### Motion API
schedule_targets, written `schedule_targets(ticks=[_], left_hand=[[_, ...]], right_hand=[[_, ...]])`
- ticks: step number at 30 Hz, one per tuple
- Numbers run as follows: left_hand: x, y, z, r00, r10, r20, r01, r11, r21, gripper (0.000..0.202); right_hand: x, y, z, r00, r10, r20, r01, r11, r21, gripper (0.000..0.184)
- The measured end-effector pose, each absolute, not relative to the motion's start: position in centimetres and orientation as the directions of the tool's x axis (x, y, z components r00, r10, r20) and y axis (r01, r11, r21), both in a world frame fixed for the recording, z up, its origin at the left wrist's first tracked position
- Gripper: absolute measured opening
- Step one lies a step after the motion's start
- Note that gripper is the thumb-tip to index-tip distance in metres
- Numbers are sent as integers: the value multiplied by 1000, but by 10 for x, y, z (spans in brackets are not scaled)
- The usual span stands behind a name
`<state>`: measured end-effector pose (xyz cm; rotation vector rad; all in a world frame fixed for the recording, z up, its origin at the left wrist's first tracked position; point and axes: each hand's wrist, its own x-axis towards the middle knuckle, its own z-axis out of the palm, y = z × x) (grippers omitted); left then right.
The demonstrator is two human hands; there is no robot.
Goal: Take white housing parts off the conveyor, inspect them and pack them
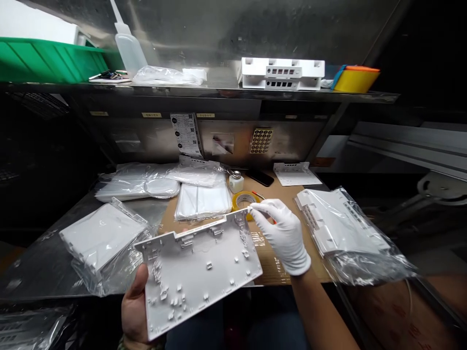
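A white plastic housing panel [204, 262], its inner side with clips and posts facing me, is tilted above the front edge of the bench. My bare left hand [135, 304] grips its left edge, thumb in front and the other fingers hidden behind. At the panel's upper right corner, my right hand [279, 233], in a white glove, pinches the edge between thumb and fingertips. Just behind that corner lie a roll of yellow tape [242, 198] and a thin red-tipped tool, partly covered by the glove.
Bagged white panels lie at left [104, 233] and right [339, 221]. Clear plastic bags [204, 199], a small bottle [236, 181], a black phone [260, 177] and another white panel [295, 174] are at the back. Overhead runs a metal shelf [219, 91] with a green bin [51, 61].
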<state>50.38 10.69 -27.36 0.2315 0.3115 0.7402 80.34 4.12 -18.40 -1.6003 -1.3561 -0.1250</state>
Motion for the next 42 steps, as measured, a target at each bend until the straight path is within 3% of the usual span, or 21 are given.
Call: schedule_targets(ticks=[4,9,11,15,17,21,27,32,36,39,40,42], left_hand=[[511,105,-263,746,642,-175,-580,756,303,48],[526,106,-251,843,533,74,-526,787,322,47],[533,104,-249,840,541,38,-521,788,327,52],[552,92,-246,721,657,-221,-571,744,347,69],[562,85,-244,623,728,-286,-621,683,386,77],[573,77,-239,569,777,-268,-665,627,406,84],[574,81,-236,576,769,-276,-648,636,419,85],[580,82,-240,571,775,-270,-668,630,397,80],[572,89,-237,610,740,-283,-649,672,357,78],[557,100,-233,683,691,-237,-617,720,319,70],[551,103,-232,711,675,-197,-608,731,309,68],[540,109,-228,749,653,-113,-602,742,295,69]], right_hand=[[809,43,-196,413,696,588,761,90,-642,11],[821,45,-209,424,741,522,797,-31,-604,6],[815,49,-206,427,718,550,801,-19,-598,5],[766,57,-180,240,721,650,759,277,-589,16],[735,61,-168,170,712,682,727,376,-574,19],[708,71,-166,87,712,697,705,450,-548,19],[720,74,-172,169,696,698,738,380,-557,20],[715,75,-172,88,716,692,735,422,-530,19],[763,91,-193,291,737,609,757,212,-618,14],[826,111,-223,633,685,362,675,-257,-692,23],[845,117,-234,713,658,242,626,-442,-643,31],[874,130,-257,711,698,79,639,-595,-488,30]])
